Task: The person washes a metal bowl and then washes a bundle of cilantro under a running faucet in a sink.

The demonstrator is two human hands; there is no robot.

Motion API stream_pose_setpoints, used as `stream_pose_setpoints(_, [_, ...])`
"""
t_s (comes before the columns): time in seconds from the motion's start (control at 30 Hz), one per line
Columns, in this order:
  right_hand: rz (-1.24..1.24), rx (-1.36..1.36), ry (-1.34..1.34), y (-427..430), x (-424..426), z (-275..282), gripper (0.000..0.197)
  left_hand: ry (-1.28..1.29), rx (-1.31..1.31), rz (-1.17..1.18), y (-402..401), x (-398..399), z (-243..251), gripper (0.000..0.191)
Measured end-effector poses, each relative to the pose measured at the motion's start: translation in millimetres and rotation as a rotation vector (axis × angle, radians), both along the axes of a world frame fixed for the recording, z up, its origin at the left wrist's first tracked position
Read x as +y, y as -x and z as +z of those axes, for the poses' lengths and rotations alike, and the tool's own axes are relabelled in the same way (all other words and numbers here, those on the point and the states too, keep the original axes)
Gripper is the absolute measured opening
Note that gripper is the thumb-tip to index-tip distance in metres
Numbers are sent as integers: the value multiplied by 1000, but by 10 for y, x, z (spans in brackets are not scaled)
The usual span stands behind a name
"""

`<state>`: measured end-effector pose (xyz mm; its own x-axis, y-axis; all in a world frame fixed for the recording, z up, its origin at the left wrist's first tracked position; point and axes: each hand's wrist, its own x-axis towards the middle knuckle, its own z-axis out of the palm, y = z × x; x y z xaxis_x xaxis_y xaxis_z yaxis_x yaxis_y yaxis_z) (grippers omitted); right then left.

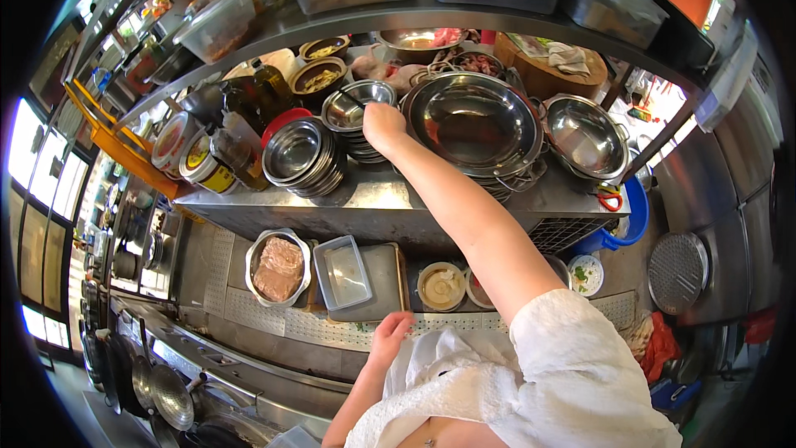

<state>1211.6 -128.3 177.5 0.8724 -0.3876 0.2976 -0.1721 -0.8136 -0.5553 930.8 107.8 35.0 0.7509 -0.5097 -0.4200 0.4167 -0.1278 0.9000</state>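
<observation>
My right hand (384, 126) reaches across the steel counter (373, 190). It is closed on a thin black utensil (352, 98) that slants over the top bowl (357, 113) of one steel stack; its exact kind cannot be told. A second stack of steel bowls (301, 158) stands to the left, nearer the counter's front edge. Just right of my hand sits a wide steel pan (476, 121) with a pile of others beneath it. Down in front of my body hangs my left hand (392, 336), fingers loosely bent, with nothing visible in it.
Overhead runs a steel shelf (398, 23) with plastic tubs. Oil bottles (272, 90) and lidded tubs (208, 165) crowd the left; a handled steel pan (586, 135) stands right. On the floor are a basin of wrapped meat (278, 270), a plastic tub (343, 272) and a blue bucket (634, 218).
</observation>
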Motion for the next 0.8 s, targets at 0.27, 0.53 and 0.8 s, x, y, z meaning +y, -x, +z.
stream_pose_setpoints(0.27, [-42, -711, -236, 152, 6, 12, 25, -213, 231, 222, 303, 836, -420, 16])
stream_pose_setpoints(0.53, [-491, -667, -663, 2520, -1188, -432, 23, -233, 225, 14, -37, 323, -465, 15])
stream_pose_setpoints(0.8, [-800, -270, -409, 3202, -2291, -1352, 32, -253, 157, -242, -155, -52, -590, 17])
